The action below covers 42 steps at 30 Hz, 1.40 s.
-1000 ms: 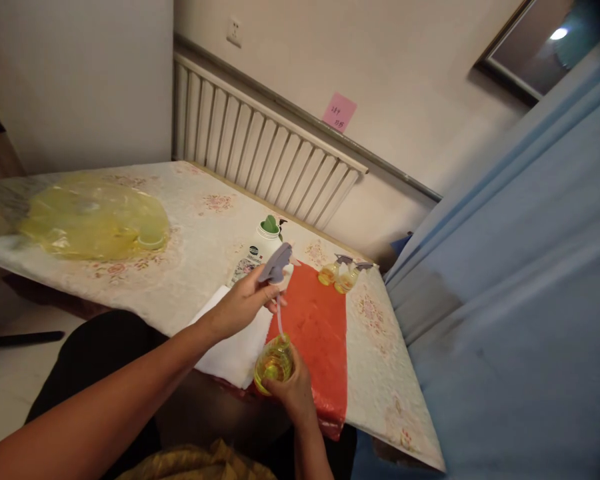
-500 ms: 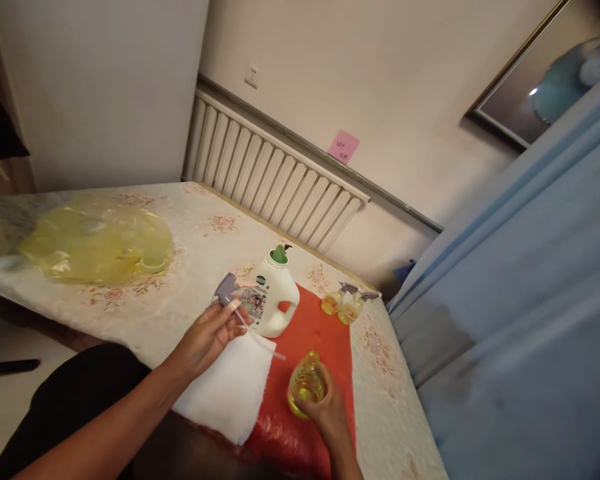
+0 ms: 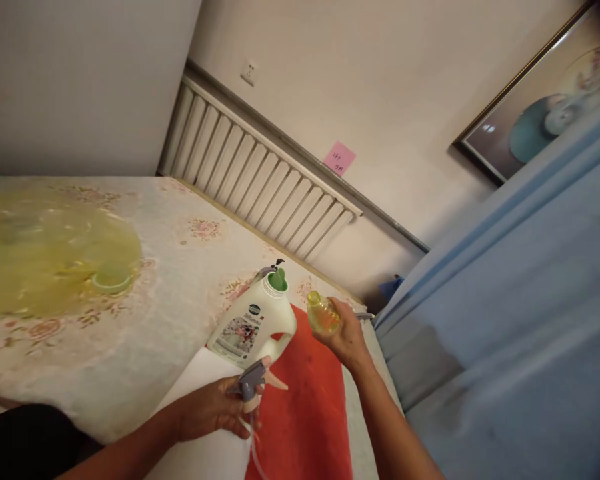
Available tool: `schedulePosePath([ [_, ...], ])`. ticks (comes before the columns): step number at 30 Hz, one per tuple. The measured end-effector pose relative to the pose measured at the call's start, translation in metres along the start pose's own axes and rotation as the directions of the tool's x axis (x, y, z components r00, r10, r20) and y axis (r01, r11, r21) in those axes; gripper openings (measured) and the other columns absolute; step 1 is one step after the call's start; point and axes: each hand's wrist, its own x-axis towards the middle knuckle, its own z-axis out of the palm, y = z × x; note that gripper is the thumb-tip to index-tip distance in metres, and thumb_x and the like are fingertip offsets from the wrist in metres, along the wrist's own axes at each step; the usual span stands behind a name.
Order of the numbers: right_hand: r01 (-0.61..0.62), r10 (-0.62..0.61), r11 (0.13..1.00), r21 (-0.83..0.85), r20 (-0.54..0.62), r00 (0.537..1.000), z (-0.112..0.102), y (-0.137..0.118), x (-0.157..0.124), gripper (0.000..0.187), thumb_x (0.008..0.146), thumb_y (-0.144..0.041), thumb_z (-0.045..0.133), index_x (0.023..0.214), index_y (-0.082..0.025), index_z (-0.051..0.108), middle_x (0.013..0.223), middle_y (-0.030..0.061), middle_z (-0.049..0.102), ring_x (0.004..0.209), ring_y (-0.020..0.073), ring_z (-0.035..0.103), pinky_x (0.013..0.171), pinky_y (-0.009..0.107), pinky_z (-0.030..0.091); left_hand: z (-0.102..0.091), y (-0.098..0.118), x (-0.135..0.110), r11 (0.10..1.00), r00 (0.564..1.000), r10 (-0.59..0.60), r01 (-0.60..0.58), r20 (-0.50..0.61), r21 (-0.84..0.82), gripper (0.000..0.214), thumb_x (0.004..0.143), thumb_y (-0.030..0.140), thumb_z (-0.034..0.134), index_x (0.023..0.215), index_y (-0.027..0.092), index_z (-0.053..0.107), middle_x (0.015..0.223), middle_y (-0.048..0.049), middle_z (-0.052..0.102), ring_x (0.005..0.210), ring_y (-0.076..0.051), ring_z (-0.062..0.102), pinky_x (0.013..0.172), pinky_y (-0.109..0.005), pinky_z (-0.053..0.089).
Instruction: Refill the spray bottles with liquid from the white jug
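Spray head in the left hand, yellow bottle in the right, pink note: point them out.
Spray head (image 3: pixel 252 379): head view, its grey body.
Yellow bottle (image 3: pixel 323 317): head view, its side.
Pink note (image 3: pixel 339 158): head view, its middle.

A power socket (image 3: pixel 249 72) and pink handwritten note (image 3: pixel 339 158) dot the wall (image 3: pixel 375 73) above a white radiator (image 3: pixel 260 173); at right, a blue curtain (image 3: pixel 480 293) overlaps a framed picture (image 3: pixel 535 127).

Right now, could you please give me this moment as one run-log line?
left hand: holds grey spray head | right hand: holds yellow bottle | white jug: standing, green spout showing
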Motion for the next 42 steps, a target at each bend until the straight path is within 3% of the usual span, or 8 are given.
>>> schedulePosePath([
  [7,0.118,-0.082,0.956,-0.269,0.142,0.986,-0.006,-0.027,0.041,0.068,0.063,-0.018,0.07,0.129,-0.022,0.055,0.12,0.0092,0.06,0.108,0.0266,0.058,0.095,0.041,0.046,-0.019,-0.008,0.011,0.998,1.0,-0.004,0.004,0.004,-0.06,0.04,0.076,0.039,0.081,0.106,0.02,0.062,0.088,-0.006,0.071,0.09,-0.024,0.07,0.079,-0.036,0.053],
  [18,0.253,-0.106,0.795,-0.551,0.284,0.953,-0.009,-0.056,0.067,0.068,0.067,-0.017,0.067,0.133,-0.021,0.053,0.124,0.0115,0.057,0.112,0.0274,0.051,0.095,0.038,0.04,-0.021,-0.005,0.01,0.997,1.0,-0.015,0.015,-0.004,-0.071,0.044,0.074,0.041,0.082,0.107,0.02,0.061,0.085,-0.0045,0.069,0.088,-0.023,0.068,0.077,-0.035,0.051],
  [42,0.357,-0.152,0.638,-0.683,0.342,0.927,-0.015,-0.075,0.074,0.067,0.067,-0.011,0.061,0.133,-0.022,0.053,0.125,0.0118,0.057,0.11,0.0288,0.048,0.091,0.038,0.035,-0.021,-0.001,0.006,0.998,1.0,-0.001,0.002,0.017,-0.07,0.038,0.079,0.038,0.079,0.108,0.021,0.061,0.086,-0.0034,0.068,0.089,-0.022,0.068,0.077,-0.035,0.052],
])
